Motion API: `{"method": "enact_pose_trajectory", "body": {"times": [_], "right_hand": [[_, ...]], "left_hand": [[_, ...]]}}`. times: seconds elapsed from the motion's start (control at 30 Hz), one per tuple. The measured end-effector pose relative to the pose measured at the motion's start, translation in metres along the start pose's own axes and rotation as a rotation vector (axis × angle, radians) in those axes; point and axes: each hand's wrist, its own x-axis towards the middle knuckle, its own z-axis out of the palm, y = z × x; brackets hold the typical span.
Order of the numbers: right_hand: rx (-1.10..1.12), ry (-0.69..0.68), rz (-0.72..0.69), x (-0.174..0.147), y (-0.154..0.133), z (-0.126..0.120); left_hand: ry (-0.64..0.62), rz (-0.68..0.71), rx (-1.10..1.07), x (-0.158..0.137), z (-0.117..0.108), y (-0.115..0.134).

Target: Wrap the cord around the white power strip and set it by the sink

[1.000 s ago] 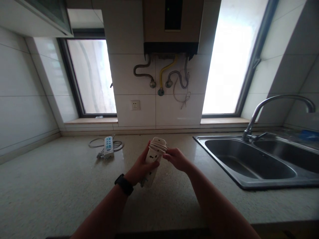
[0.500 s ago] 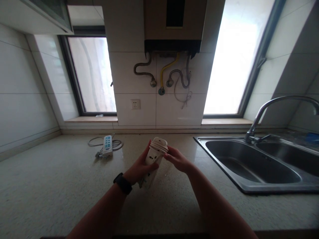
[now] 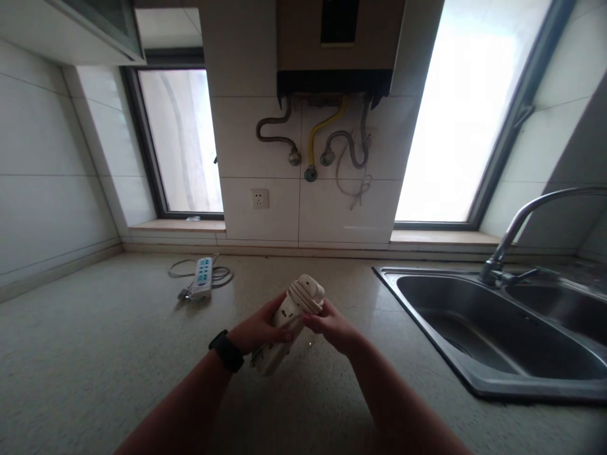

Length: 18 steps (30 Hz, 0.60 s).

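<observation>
A white power strip (image 3: 289,319) is held tilted over the counter, its top end leaning right. Its white cord (image 3: 304,298) is wound in several turns around that upper end. My left hand (image 3: 263,328) is closed around the strip's body, thumb across the socket face. My right hand (image 3: 334,325) grips the wound cord at the upper right side, with its thumb in front and the other fingers partly hidden behind. A black watch sits on my left wrist.
Another power strip (image 3: 203,278) with blue-green sockets lies at the back left of the counter (image 3: 118,354), its grey cable looped around it. A double sink (image 3: 455,370) with a tall faucet (image 3: 509,243) is on the right. A wall socket (image 3: 259,198) and water heater hoses are behind.
The power strip has come slightly lower and tilted further to the right, both hands moving with it. The view has shifted a little.
</observation>
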Motion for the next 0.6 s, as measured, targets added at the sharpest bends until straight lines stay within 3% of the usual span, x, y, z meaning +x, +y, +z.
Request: {"method": "enact_pose_trajectory", "body": {"times": [0.23, 0.43, 0.6], "right_hand": [[-0.106, 0.079, -0.083, 0.006, 0.006, 0.01], [-0.121, 0.414, -0.174, 0.017, 0.015, 0.012], [-0.36, 0.588, -0.13, 0.018, 0.022, 0.023]], "left_hand": [[-0.007, 0.123, 0.206, 0.004, 0.002, -0.001], [0.27, 0.313, 0.475, 0.013, 0.021, -0.011], [0.362, 0.373, 0.802, 0.014, 0.031, -0.02]]}}
